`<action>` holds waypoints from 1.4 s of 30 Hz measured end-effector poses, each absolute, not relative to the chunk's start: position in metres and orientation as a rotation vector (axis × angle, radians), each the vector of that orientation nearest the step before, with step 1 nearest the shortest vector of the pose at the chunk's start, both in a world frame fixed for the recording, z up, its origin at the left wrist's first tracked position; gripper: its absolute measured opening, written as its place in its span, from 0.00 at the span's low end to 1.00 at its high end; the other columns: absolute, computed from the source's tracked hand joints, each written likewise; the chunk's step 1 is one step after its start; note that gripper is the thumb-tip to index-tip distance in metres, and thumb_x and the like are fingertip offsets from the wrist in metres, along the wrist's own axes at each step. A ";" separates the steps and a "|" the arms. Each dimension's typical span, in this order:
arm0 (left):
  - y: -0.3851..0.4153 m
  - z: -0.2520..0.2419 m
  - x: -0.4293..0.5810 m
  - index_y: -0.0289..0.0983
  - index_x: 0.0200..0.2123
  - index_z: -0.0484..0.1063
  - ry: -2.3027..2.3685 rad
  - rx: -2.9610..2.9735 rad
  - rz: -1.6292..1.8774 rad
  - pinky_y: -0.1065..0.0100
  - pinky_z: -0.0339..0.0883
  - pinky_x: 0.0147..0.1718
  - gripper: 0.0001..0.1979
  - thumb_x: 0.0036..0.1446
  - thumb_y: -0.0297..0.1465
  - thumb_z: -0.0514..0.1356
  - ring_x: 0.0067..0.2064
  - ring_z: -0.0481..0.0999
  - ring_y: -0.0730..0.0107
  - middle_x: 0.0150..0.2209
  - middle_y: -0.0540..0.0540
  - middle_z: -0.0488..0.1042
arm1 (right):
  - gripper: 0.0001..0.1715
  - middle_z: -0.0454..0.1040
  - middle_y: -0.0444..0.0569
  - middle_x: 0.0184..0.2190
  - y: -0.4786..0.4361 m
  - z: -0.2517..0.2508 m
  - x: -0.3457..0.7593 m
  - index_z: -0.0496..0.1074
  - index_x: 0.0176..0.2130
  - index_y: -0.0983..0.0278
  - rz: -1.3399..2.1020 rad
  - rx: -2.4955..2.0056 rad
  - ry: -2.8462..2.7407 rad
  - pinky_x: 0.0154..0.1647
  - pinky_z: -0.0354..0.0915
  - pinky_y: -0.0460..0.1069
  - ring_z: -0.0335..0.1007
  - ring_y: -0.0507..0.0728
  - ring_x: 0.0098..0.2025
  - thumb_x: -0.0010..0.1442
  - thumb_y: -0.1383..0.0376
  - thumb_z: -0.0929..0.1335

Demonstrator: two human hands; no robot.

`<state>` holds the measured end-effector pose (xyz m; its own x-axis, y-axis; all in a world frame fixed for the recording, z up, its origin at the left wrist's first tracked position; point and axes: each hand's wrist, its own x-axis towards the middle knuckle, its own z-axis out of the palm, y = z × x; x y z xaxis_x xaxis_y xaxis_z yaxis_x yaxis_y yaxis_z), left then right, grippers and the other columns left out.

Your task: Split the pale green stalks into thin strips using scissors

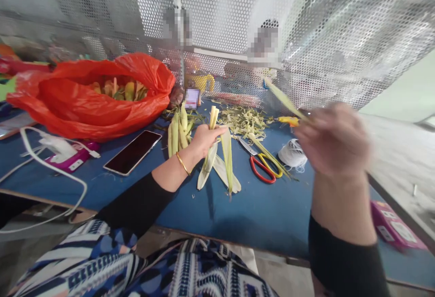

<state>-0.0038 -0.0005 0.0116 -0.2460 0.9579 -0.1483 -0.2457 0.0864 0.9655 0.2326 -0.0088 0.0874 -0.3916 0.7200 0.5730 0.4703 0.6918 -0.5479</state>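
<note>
My left hand (206, 139) is closed around a small bundle of pale yellow-green husk strips (227, 161). Their cut ends stick up above the fingers, and the leaves hang down and fan out over the blue table. Raised at the right, my right hand (335, 141) is blurred by motion, its fingers closed on one long husk strip (283, 98) that points up and left. Between the hands lie scissors (261, 168) with red and yellow handles. Behind my left hand rests a pile of green pods or rolled husks (177, 131).
A red plastic bag (102, 120) holding husk pieces stands at the left. A phone (133, 152), a purple power strip (73, 156) with white cables, shredded trimmings (243, 122) and a ball of white string (292, 154) lie on the table (217, 215). A perforated metal screen (224, 11) stands behind.
</note>
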 end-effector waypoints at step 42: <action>-0.015 0.013 0.017 0.35 0.18 0.64 1.065 0.921 1.366 0.76 0.45 0.17 0.12 0.50 0.24 0.62 0.17 0.53 0.85 0.14 0.58 0.57 | 0.13 0.69 0.41 0.18 0.004 0.011 0.142 0.71 0.22 0.63 1.277 -0.996 -1.239 0.24 0.62 0.47 0.62 0.49 0.22 0.38 0.60 0.75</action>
<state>0.0175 -0.0154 0.0129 -0.0764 0.9958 -0.0502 -0.2919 0.0258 0.9561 0.1424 0.0036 0.0111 -0.1054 0.9895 0.0985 -0.1283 0.0847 -0.9881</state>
